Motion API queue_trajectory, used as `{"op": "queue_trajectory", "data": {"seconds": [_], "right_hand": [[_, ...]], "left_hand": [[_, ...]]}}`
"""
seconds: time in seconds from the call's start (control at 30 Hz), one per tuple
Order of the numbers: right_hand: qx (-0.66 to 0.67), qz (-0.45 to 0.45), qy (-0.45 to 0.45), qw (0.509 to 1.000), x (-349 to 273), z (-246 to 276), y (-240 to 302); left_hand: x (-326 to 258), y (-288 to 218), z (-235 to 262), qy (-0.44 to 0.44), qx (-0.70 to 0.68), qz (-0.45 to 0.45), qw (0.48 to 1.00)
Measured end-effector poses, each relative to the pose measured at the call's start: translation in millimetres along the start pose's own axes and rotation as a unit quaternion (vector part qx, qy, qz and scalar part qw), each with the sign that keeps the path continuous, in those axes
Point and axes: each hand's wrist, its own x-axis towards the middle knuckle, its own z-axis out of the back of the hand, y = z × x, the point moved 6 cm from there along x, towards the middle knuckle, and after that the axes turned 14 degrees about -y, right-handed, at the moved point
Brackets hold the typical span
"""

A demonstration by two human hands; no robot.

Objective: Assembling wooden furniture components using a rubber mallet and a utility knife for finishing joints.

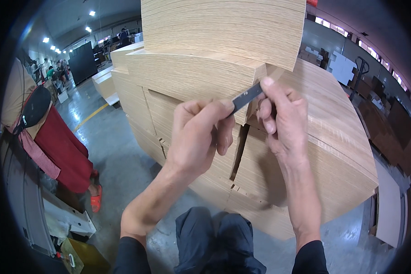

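Between my two hands stretches a short, dark, flat strip [247,97] with a few pale specks; I cannot tell its material. My left hand [196,132] pinches its lower left end between thumb and fingers. At its upper right end my right hand [288,119] grips it with thumb and forefinger, the other fingers curled. The strip is tilted, in front of the corner of a light wooden cabinet [192,71]. Below my hands the cabinet front has drawer-like panels and a dark upright gap [240,153]. A large wooden panel or box [223,27] rises above the cabinet.
At the left stands another person in a red apron [64,146] and orange sandals [96,201]. A yellow box [83,258] lies low at the left. Brown boards [392,123] and a pallet jack [360,68] are at the right. More wooden pieces [104,84] stand behind.
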Motion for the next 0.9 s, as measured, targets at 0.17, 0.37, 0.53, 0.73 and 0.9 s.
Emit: {"op": "queue_trajectory", "data": {"seconds": [0.17,0.37,0.53,0.73,0.9], "right_hand": [[0.043,0.015,0.021,0.999,11,-8,6],[-0.054,-0.049,-0.047,0.996,-32,19,-40],[-0.008,-0.078,-0.075,0.994,-55,14,-33],[0.008,-0.002,-0.060,0.998,-20,2,-8],[-0.065,-0.005,-0.079,0.995,-36,11,-31]], "left_hand": [[9,-8,-5,0.003,0.004,-0.052,0.999],[-15,42,34,-0.028,0.010,0.063,0.998],[-24,23,36,0.020,-0.020,0.052,0.998],[2,0,9,0.046,0.028,-0.011,0.998],[-6,32,33,-0.008,0.050,0.043,0.998]]}}
